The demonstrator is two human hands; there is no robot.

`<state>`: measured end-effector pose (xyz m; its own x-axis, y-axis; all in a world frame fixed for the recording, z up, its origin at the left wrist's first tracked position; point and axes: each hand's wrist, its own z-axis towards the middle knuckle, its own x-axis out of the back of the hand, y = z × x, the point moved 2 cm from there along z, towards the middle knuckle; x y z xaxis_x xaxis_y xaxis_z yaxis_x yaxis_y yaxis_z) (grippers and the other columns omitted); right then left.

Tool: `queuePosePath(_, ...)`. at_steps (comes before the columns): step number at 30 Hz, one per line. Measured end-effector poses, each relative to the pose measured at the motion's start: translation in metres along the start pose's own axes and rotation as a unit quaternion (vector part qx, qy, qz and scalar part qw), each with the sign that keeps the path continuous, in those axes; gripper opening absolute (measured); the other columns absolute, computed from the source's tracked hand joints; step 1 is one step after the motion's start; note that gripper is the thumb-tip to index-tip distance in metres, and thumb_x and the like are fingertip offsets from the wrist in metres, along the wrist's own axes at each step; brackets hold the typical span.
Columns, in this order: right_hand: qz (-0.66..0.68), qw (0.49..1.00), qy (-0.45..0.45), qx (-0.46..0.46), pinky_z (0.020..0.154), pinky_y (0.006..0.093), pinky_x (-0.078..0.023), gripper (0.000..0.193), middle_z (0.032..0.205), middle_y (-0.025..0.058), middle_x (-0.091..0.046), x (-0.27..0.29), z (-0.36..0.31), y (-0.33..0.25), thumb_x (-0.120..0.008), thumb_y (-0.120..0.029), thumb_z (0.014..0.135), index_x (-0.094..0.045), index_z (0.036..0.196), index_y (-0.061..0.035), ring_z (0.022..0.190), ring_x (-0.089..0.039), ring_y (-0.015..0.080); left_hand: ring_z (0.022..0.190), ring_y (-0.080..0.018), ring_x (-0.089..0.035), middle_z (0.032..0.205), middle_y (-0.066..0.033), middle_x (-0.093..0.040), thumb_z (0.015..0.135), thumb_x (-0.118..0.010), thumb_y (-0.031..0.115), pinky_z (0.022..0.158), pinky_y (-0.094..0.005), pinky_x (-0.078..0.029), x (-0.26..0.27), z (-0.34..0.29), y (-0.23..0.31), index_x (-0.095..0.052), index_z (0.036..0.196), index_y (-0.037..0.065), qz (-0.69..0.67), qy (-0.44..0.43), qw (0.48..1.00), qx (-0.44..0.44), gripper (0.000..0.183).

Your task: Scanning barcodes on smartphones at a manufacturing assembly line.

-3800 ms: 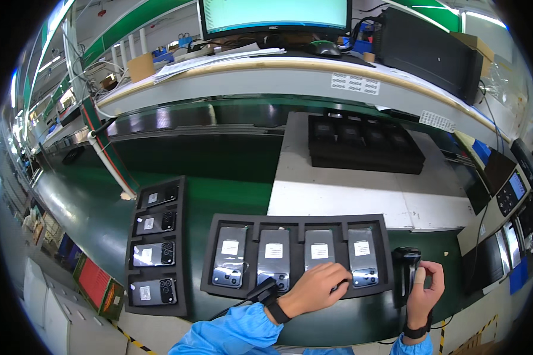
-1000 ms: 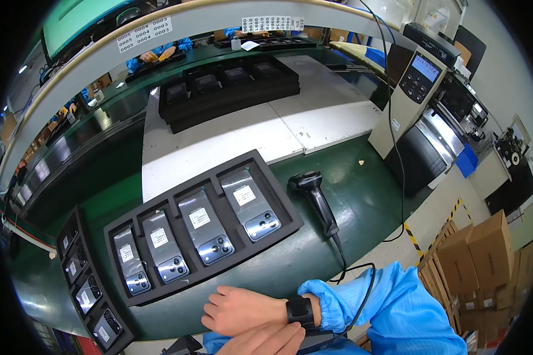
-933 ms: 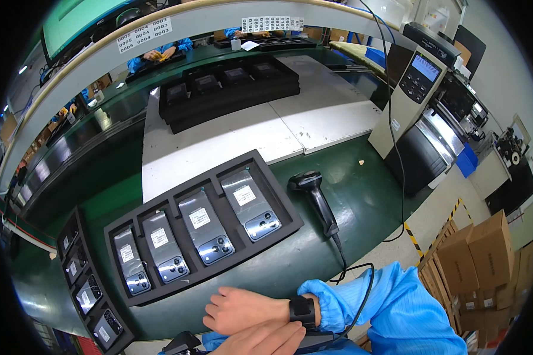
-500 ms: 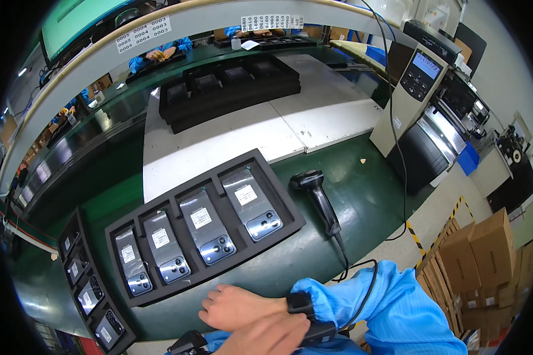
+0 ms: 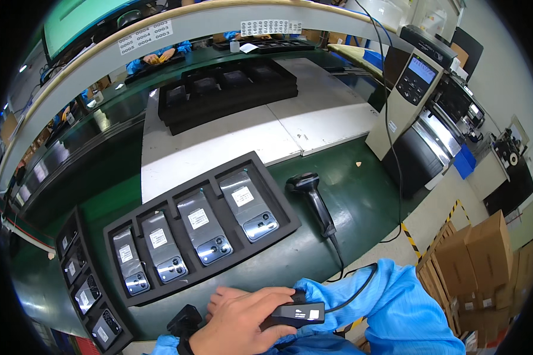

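Grip of the left hand (image 5: pixel 238 324) was closed over a black cabled box (image 5: pixel 287 314) by the right wrist, thumb below and fingers above; beneath it lay the right grip (image 5: pixel 218 294), mostly hidden, so what it held I could not tell; ahead of both, on the green bench (image 5: pixel 361 207), sat a foam tray (image 5: pixel 281 204) with four phones (image 5: pixel 202 231); ahead and rightward lay a black scanner (image 5: pixel 317 207); leftward, a second tray (image 5: pixel 121 341).

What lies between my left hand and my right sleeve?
In the head view, a black box-shaped device lies there, gripped by the left hand, with its black cable running over the blue right sleeve.
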<state>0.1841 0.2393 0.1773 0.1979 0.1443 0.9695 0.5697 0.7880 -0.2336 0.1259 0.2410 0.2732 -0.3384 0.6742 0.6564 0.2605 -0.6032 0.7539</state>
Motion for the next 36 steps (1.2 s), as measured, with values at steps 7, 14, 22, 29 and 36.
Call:
queuePosePath(7, 0.029, 0.999, 0.036, 0.005, 0.083, 0.0368, -0.049, 0.014, 0.093, 0.0058, -0.068, -0.006, -0.003, 0.002, -0.064, -0.022, 0.088, -0.068, 0.096, -0.0116, 0.096, -0.066, 0.0261, 0.099, -0.0242, -0.075, 0.123, -0.0091, -0.073, 0.077, -0.089, 0.03, 0.095, -0.0398, -0.055, -0.005, 0.004, -0.014, -0.071, 0.109, 0.004, -0.059, 0.045, 0.996, -0.04, 0.045)
queuePosePath(14, 0.073, 0.991, 0.115, 0.002, 0.085, 0.0378, -0.05, 0.014, 0.094, 0.0061, -0.069, 0.001, -0.014, 0.019, -0.063, -0.021, 0.089, -0.069, 0.097, -0.0116, 0.098, -0.066, 0.0274, 0.095, -0.0309, -0.076, 0.113, -0.0158, -0.075, 0.081, -0.086, 0.025, 0.089, -0.0444, -0.058, 0.004, -0.001, 0.002, -0.07, 0.105, 0.004, 0.115, 0.143, 0.976, -0.12, 0.035)
queuePosePath(22, 0.475, 0.812, 0.254, -0.225, 0.077, 0.0335, -0.057, 0.018, 0.091, 0.0058, -0.072, 0.058, -0.029, 0.056, -0.064, -0.01, 0.096, -0.071, 0.112, -0.0041, 0.086, -0.072, 0.0199, 0.106, -0.037, -0.067, 0.113, -0.0176, -0.069, 0.081, -0.081, 0.012, 0.091, -0.0449, -0.054, 0.005, -0.049, -0.029, -0.067, 0.111, 0.0, 0.002, 0.429, 0.899, -0.086, 0.036)
queuePosePath(29, 0.595, 0.655, 0.364, -0.291, 0.068, 0.0232, -0.05, 0.01, 0.082, 0.0025, -0.068, 0.045, -0.049, 0.048, -0.066, -0.007, 0.097, -0.07, 0.103, -0.0007, 0.074, -0.065, 0.009, 0.074, -0.023, -0.067, 0.085, -0.0135, -0.069, 0.095, -0.064, 0.0, 0.069, -0.0341, -0.053, 0.057, -0.065, -0.082, -0.061, 0.098, 0.002, -0.664, 0.442, 0.572, -0.188, 0.004)
queuePosePath(36, 0.791, 0.592, 0.102, -0.112, 0.085, 0.0275, -0.052, 0.037, 0.11, 0.0045, -0.068, 0.016, 0.018, -0.021, -0.071, -0.015, 0.096, -0.062, 0.13, -0.0046, 0.096, -0.063, 0.0109, 0.064, -0.0227, -0.066, 0.075, -0.0092, -0.068, 0.077, -0.071, -0.006, 0.053, -0.0311, -0.049, 0.072, -0.043, -0.049, -0.068, 0.085, 0.002, 0.161, 0.519, 0.807, -0.232, 0.011)
